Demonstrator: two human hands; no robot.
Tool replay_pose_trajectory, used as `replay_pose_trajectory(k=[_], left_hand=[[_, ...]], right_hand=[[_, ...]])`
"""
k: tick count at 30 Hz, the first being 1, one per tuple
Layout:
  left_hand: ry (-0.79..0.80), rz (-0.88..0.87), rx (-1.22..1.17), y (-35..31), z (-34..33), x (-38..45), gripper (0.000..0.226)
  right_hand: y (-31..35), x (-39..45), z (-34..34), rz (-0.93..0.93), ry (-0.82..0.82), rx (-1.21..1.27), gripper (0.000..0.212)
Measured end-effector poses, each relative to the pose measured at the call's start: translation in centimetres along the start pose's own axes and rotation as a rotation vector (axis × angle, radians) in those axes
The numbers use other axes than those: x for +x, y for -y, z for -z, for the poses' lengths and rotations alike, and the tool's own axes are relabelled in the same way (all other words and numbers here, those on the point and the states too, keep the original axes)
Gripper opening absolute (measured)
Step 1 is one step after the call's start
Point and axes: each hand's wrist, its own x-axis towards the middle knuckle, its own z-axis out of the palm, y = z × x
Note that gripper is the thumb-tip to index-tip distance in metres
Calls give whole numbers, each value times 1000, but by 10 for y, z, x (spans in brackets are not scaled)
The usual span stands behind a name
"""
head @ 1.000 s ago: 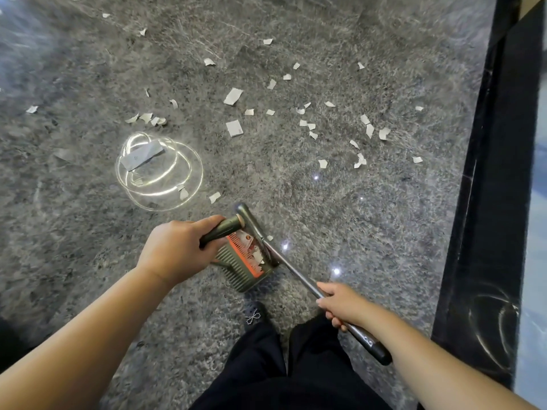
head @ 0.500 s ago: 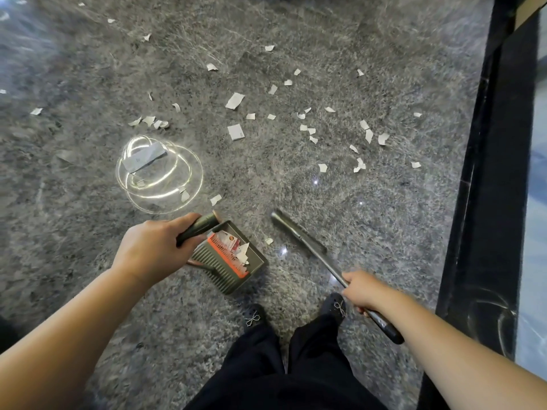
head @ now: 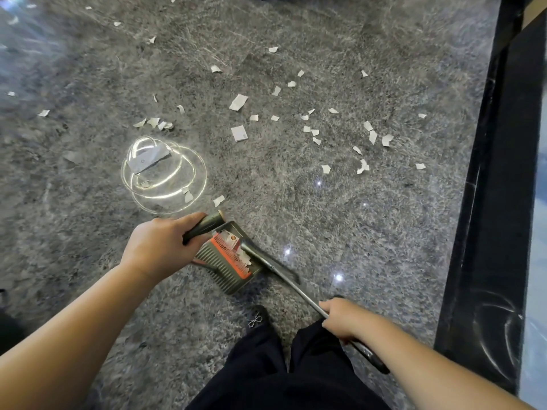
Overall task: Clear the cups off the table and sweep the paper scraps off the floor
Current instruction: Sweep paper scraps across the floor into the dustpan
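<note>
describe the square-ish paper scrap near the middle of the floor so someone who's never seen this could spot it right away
Start at the bright ring-shaped light reflection on the grey stone floor, ahead of the dustpan. Look right of it and slightly farther away for the square paper scrap lying flat. It is among the largest pieces, nearly square with clean edges, and sits just nearer than a bigger, slanted scrap; the others around are small torn bits.

No text, label or number shows clearly enough to read.

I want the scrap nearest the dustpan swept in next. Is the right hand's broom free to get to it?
Probably yes. The right hand grips the broom, whose head sits at the dustpan. The scrap lies on bare floor just beyond the left hand, though the dustpan handle lies between.
</note>
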Motion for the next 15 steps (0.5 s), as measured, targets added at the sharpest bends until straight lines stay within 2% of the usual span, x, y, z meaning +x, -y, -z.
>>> replay_pose_trajectory(k=[4, 9, 13, 15], left_hand=[[-49, -30, 2, 7, -3, -1, 50], [-65, -21, 11, 15, -4, -9, 49], [-61, 75, -17, 21, 2, -24, 38], [-40, 162, -58, 24, 6, -32, 38]], right_hand=[[4, -2, 3, 25, -10, 92, 44], [-10, -11, 4, 42, -98, 180, 55], [-17, -19, 14, 22, -161, 219, 32], [-16, -23, 22, 15, -193, 233, 47]])
